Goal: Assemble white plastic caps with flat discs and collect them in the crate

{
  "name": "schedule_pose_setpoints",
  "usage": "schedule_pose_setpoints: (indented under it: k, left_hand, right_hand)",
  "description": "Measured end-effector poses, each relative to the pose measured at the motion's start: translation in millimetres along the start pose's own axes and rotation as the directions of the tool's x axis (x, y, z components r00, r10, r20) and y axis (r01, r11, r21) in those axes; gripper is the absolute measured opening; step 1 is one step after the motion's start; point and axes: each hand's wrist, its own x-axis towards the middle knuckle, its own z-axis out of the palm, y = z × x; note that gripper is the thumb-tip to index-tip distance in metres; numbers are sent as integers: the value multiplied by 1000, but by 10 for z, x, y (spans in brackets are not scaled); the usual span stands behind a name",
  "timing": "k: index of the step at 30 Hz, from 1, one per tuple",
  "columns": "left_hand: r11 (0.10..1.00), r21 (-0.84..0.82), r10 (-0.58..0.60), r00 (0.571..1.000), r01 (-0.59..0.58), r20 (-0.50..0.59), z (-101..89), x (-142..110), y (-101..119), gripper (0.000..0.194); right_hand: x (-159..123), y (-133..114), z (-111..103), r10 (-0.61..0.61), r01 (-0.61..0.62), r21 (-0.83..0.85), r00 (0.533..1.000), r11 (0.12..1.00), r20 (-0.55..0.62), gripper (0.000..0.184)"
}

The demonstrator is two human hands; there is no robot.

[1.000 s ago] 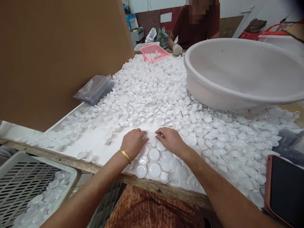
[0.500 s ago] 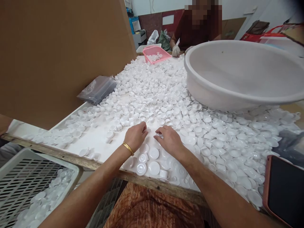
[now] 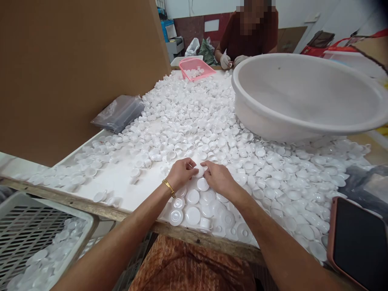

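Observation:
Between my two hands, above the near part of the table, is a small white round saucer (image 3: 199, 171). The thumb and fingers of my left hand (image 3: 182, 174), below a gold bangle, are closed on its left edge. On the other side, the bent index finger and thumb of my right hand (image 3: 220, 178) close on its right edge. Just under my hands lie several white plastic discs, such as a flat round one (image 3: 193, 216) and a ringed one (image 3: 176, 217). A small white cup (image 3: 205, 223) stands beside them at the table's wooden edge.
A wide spread of small white cups (image 3: 194, 117) covers the table. A large white basin (image 3: 273, 117) stands at the right, a phone (image 3: 359, 238) near me. Cardboard (image 3: 81, 72) rises at left above a crate (image 3: 33, 206). Opposite sits a gloved person (image 3: 247, 36) behind a pink basket (image 3: 209, 72).
My hands have come together, and the saucer between them now shows its full face. The view has shifted slightly. Across the table, both of the other person's gloved hands now show.

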Motion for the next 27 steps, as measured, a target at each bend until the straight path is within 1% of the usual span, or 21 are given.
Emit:
schedule_pose_setpoints:
  k: [6, 10, 12, 14, 16, 19, 21, 24, 27]
  left_hand:
    - [997, -26, -64, 993, 66, 96, -19, 18, 32, 9]
    - [988, -15, -151, 970, 157, 193, -48, 69, 94, 10]
    - [982, -24, -175, 957, 186, 232, -56, 92, 105, 12]
    - [980, -30, -183, 952, 196, 245, -59, 99, 105, 14]
    - [975, -48, -197, 942, 218, 271, -61, 93, 102, 14]
    - [959, -90, -228, 917, 270, 327, -69, 77, 106, 15]
    - [951, -103, -242, 910, 291, 336, -74, 73, 113, 18]
    - [950, -119, -236, 914, 288, 331, -60, 75, 113, 19]
    - [958, -130, -210, 935, 255, 286, -14, 54, 93, 18]
  right_hand:
    - [24, 4, 20, 1, 1, 44, 999, 999, -34, 26]
    - [70, 24, 49, 32, -31, 51, 999, 998, -22, 20]
    - [84, 21, 63, 37, -34, 89, 999, 995, -37, 20]
    - [87, 7, 78, 42, -36, 108, 998, 994, -46, 20]
    - [84, -11, 94, 58, -53, 118, 998, 992, -38, 20]
    - [85, -23, 116, 89, -84, 145, 996, 986, -24, 25]
    - [100, -18, 127, 88, -85, 158, 996, 984, -12, 29]
    - [134, -2, 131, 66, -66, 163, 998, 984, 9, 31]
    - [149, 5, 123, 50, -53, 169, 998, 984, 25, 34]
